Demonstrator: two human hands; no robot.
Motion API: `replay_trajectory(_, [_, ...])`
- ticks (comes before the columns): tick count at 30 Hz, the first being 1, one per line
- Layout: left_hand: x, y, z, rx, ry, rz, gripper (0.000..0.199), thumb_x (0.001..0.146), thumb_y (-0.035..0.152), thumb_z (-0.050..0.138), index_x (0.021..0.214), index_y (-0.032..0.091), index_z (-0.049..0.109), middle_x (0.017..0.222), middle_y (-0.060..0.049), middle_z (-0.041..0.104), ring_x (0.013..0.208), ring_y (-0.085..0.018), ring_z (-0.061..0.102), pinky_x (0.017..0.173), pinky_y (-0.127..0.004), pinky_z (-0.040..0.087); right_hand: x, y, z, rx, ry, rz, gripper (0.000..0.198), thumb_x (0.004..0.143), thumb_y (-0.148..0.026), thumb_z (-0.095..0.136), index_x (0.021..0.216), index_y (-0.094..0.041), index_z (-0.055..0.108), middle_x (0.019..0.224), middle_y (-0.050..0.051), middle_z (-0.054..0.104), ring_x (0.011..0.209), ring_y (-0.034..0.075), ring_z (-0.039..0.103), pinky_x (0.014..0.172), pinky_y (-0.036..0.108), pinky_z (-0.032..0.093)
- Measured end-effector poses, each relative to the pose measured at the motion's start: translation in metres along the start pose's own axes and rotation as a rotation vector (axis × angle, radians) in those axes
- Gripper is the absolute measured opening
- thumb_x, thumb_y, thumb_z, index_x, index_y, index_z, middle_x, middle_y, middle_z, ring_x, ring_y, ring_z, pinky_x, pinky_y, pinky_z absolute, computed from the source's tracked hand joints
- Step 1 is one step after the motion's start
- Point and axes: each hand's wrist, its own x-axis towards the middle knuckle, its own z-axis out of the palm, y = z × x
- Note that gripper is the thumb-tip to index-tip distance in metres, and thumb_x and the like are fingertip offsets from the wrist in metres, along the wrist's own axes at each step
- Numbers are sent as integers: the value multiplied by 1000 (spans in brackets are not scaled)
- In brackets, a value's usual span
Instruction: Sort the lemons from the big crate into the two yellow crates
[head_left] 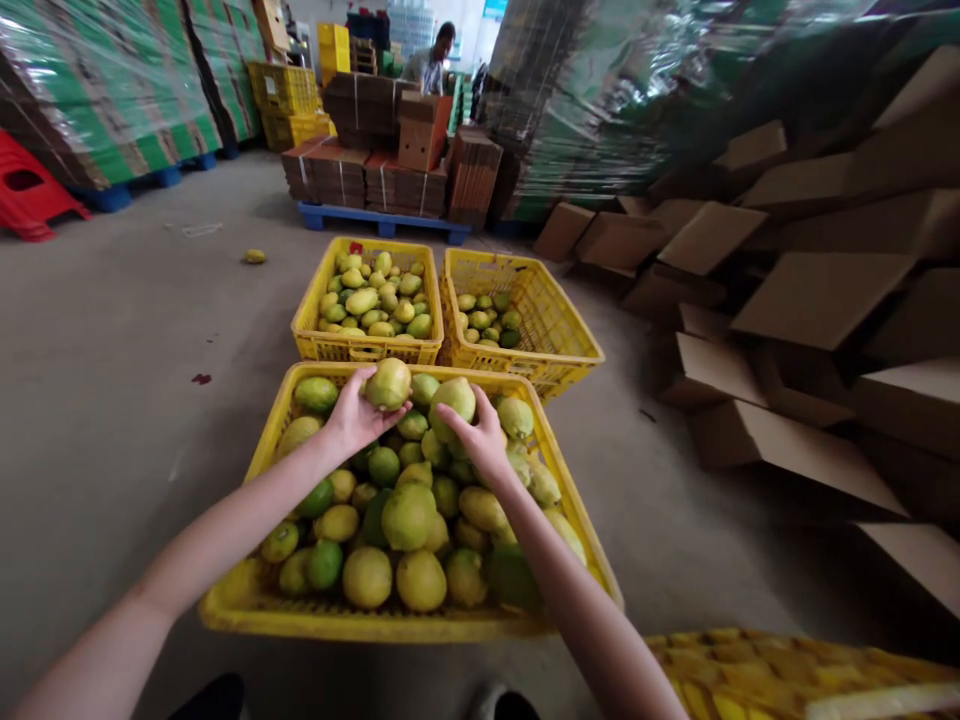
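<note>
In my left hand [358, 415] is a yellow-green lemon [388, 384], raised over the far side of the near yellow crate [360, 626]. My right hand [482, 432] has its thumb and fingers around another pale green lemon [453, 402], to the right of the first. Beneath both hands the near crate holds many lemons [409, 516], from deep green to yellow. Just beyond stand two more yellow crates. The left one [301, 340] is well filled with lemons, while the right one [574, 335] has a small heap at its left side.
A stray lemon [255, 256] lies on the floor at left. Open cardboard boxes [817, 290] pile up along the right. Flattened cartons [330, 170] stand on a blue pallet [382, 222], with a person [429, 68] behind. Another yellow crate [720, 660] sits at lower right.
</note>
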Motion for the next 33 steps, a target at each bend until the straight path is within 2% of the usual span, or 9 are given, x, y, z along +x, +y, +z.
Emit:
replay_trajectory(3, [9, -14, -10, -3, -64, -30, 35, 100, 36, 50, 112, 11, 72, 80, -11, 76, 64, -20, 71, 52, -27, 56, -6, 12, 2, -4, 10, -1, 55, 71, -59, 84, 109, -22, 69, 101, 6, 79, 96, 30, 76, 87, 45, 65])
replay_trajectory(6, [16, -23, -26, 41, -115, -51, 30, 97, 37, 61, 112, 14, 73, 85, -10, 77, 69, -21, 72, 52, -27, 53, -10, 21, 3, -41, -26, -37, 57, 71, -59, 85, 112, -23, 69, 107, 8, 78, 101, 32, 75, 95, 50, 63])
replay_trajectory(11, [25, -32, -42, 22, -168, 41, 23, 85, 29, 82, 103, 18, 73, 92, -6, 78, 78, -18, 73, 69, -28, 58, -12, 26, 9, -90, -18, -143, 57, 72, -58, 86, 114, -24, 67, 113, 10, 75, 107, 34, 71, 102, 55, 58])
replay_trajectory(14, [29, -33, -45, 93, -193, 261, 44, 68, 17, 92, 106, 19, 70, 96, -4, 78, 88, -20, 73, 84, -33, 59, -12, 26, 12, -103, -8, -209, 57, 73, -56, 87, 117, -25, 66, 113, 9, 74, 108, 33, 70, 100, 54, 58])
replay_trajectory(18, [31, -27, -48, 302, -122, 584, 69, 48, 13, 100, 107, 23, 66, 98, -1, 73, 94, -21, 70, 91, -34, 55, -14, 24, 13, -131, -19, -281, 57, 74, -51, 88, 121, -27, 65, 116, 9, 71, 112, 33, 68, 101, 54, 57])
replay_trajectory(22, [31, -24, -52, 655, -118, 1026, 74, 51, 25, 103, 111, 24, 61, 121, -6, 68, 120, -26, 65, 112, -42, 48, -15, 25, 16, -112, -30, -319, 54, 76, -46, 86, 122, -27, 64, 122, 9, 70, 117, 34, 67, 105, 58, 55])
replay_trajectory(26, [33, -28, -58, 844, -95, 1322, 73, 58, 39, 102, 117, 26, 60, 126, -7, 61, 127, -29, 60, 119, -48, 42, -14, 27, 20, -50, -36, -209, 59, 74, -51, 87, 121, -25, 64, 121, 10, 71, 114, 34, 68, 100, 57, 57])
replay_trajectory(29, [33, -31, -59, 795, -31, 1313, 77, 59, 44, 102, 122, 27, 60, 130, -7, 56, 130, -28, 57, 119, -46, 42, -13, 27, 20, 26, -39, -125, 62, 70, -54, 90, 118, -26, 64, 114, 8, 74, 104, 32, 71, 91, 52, 61])
replay_trajectory(33, [33, -31, -55, 587, -107, 1010, 81, 58, 45, 102, 125, 29, 59, 134, -6, 61, 127, -27, 61, 111, -40, 49, -12, 25, 20, 73, -39, -107, 63, 66, -53, 92, 116, -27, 65, 113, 6, 75, 101, 31, 73, 91, 50, 63])
